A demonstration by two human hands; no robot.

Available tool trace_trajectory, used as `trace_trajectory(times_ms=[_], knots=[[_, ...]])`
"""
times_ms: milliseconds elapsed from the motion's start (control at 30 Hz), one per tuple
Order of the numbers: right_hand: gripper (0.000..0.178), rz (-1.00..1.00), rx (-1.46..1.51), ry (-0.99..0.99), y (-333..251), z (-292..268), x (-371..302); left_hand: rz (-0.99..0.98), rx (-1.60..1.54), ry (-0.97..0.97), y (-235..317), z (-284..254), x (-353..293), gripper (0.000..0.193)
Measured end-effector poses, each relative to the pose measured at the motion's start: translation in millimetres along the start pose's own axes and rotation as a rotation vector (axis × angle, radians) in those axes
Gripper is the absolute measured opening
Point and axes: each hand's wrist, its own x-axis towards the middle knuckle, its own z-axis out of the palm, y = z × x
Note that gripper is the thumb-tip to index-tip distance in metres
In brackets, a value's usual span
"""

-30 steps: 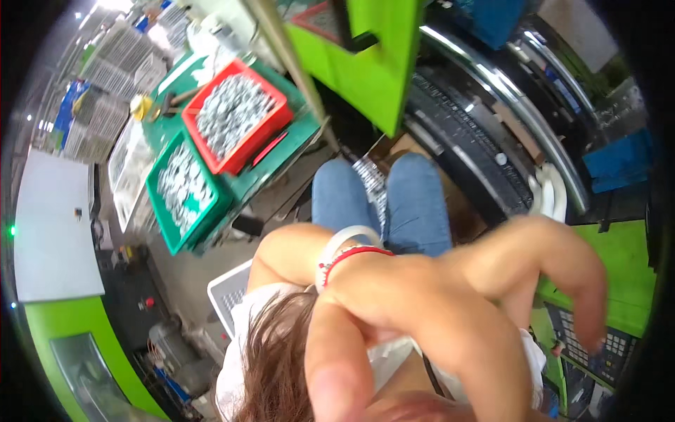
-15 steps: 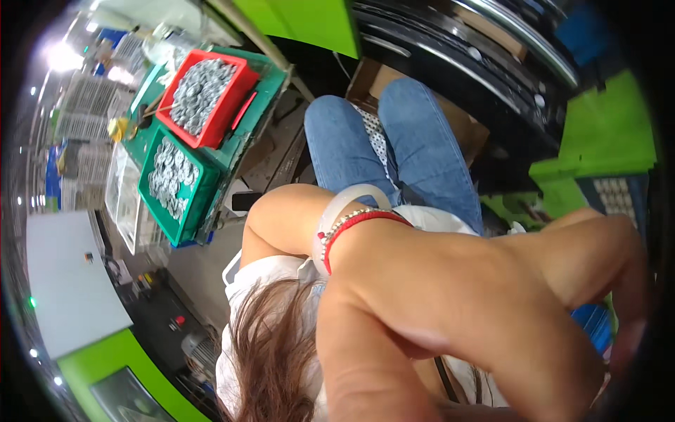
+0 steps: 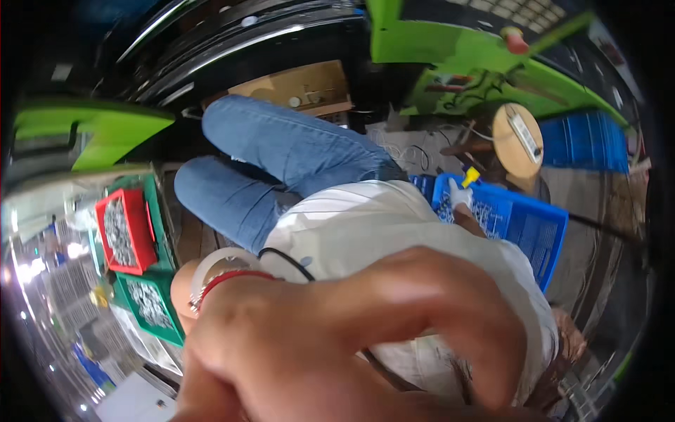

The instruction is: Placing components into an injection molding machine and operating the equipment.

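Observation:
My left hand fills the near lower middle, large and close, its fingers bent and apart. The fingertips run out of sight at the lower edge, so what they touch is hidden. Its wrist carries a white bangle and a red bracelet. Farther off on the right, my right hand in a white glove is at the far left corner of a blue bin, over small metallic parts. A small yellow object shows beside the glove; whether the hand holds anything cannot be made out.
At left, a red bin and a green bin of silvery parts stand on a green-topped table. A round wooden stool bears a power strip. Behind my knees lies a cardboard box; dark machinery stands beyond.
The view has swung to the right, bringing the blue bin, the stool and my gloved right hand into sight. My left hand remains close and now lies lower and farther left in view.

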Motion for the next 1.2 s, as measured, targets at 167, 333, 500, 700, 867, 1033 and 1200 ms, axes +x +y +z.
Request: trace_trajectory(times_ms=[167,333,500,700,867,1033,1200], knots=[[0.075,0.241,0.141,0.093,5.8,2.2,-23.2,-0.220,0.007,-0.053,28.8,-7.6,-12.2,0.048],[0.030,0.310,0.169,0.114,40.4,28.7,10.2,-0.349,0.075,-0.103,53.4,-21.8,16.9,0.052],[0.029,-0.089,0.146,0.356,34.5,12.0,-22.9,-0.081,0.291,-0.167,55.4,-18.9,-7.4,0.032],[0.027,-0.914,0.187,-0.334,-157.2,-157.0,-164.4,0.211,0.973,-0.020,50.0,-113.9,-81.5,0.020],[0.032,-1.564,0.344,-0.628,-347.5,-194.4,-270.4,0.047,1.036,0.545,25.5,-188.5,-77.4,0.079],[0.025,-1.057,0.475,-1.675,-453.0,-196.2,-386.8,0.494,0.740,0.970,75.9,-182.5,-68.3,0.060],[0.020,-1.067,0.475,-1.701,-478.6,-153.7,-415.6,0.656,1.009,1.310,109.4,-194.0,-90.2,0.037]])
